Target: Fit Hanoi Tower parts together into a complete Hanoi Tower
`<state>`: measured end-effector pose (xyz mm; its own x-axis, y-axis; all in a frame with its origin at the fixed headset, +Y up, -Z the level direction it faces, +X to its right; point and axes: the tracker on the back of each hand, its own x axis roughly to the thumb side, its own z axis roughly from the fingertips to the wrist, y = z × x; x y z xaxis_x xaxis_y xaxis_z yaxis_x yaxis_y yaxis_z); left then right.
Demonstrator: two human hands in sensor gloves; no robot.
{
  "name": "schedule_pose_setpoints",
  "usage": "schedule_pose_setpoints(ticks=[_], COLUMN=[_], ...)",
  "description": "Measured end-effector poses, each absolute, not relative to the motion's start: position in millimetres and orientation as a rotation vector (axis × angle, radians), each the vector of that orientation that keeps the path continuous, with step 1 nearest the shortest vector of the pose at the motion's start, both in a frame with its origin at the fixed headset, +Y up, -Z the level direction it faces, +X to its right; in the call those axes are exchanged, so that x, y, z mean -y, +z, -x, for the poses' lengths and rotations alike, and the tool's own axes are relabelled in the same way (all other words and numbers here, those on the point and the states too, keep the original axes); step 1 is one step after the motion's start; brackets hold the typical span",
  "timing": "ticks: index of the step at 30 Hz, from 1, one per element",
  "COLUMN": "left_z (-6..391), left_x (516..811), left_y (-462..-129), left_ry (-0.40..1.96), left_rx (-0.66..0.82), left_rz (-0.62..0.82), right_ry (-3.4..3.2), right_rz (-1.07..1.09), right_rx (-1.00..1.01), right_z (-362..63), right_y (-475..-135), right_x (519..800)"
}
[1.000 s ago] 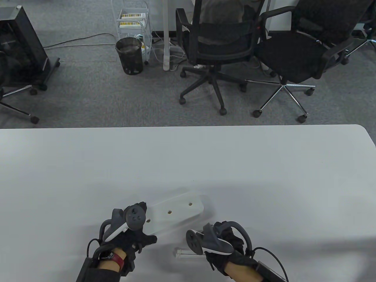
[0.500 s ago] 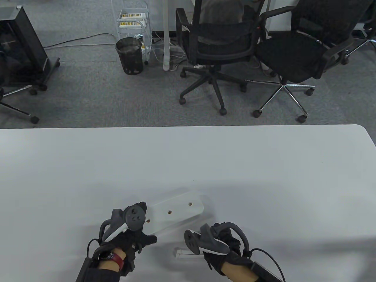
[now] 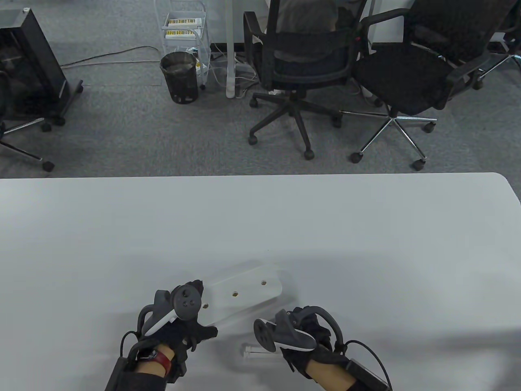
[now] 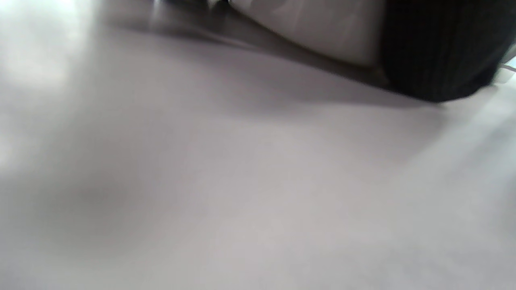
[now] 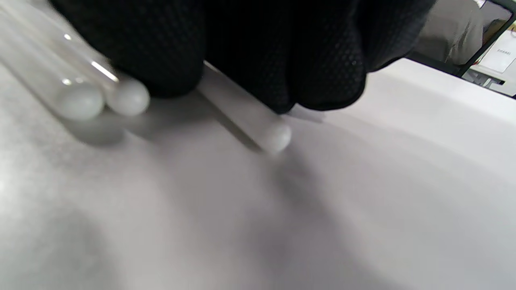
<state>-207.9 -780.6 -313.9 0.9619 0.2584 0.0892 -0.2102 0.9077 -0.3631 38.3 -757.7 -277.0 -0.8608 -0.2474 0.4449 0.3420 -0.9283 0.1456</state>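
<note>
Clear pegs [image 5: 80, 92] lie near the white base [image 3: 244, 291], right of centre. The right hand [image 3: 303, 336] curls over them, its hold unclear; they could roll away. The left hand [image 3: 179, 321] holds the base's left end.

The left hand [image 3: 179, 321] covers the near end of the white base [image 3: 244, 291], so its grip there cannot be told, and the left wrist view is a blur of table [image 4: 242, 181] and a dark fingertip [image 4: 439, 48]. The right hand [image 3: 309, 338] and its tracker [image 3: 281, 336] hide most of the clear rods [image 3: 254, 350]. In the right wrist view the fingers [image 5: 282, 48] lie over three rods, cut off at the top left edge.
</note>
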Motion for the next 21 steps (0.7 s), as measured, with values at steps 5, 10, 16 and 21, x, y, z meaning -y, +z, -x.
schedule_pose_setpoints(ticks=[5,10,16,21], left_z=[208.2,208.4,208.2,208.0], left_x=[780.7,780.9,781.2,781.1], left_y=[-313.9,-314.0,-314.1,-314.1], left_ry=[0.243,0.244,0.244,0.243], left_rx=[0.136,0.137,0.137,0.136], left_rz=[0.359,0.361,0.362,0.362], right_ry=[-2.725,-2.738,-2.797,-2.867], right_rz=[0.652,0.591,0.531,0.520], right_rx=[0.293,0.362,0.389,0.359], right_z=[-39.0,-50.2,-67.1,-76.4], right_y=[-280.1,-286.0,-290.2,-291.3], right_x=[758.4,749.3,727.0,704.5])
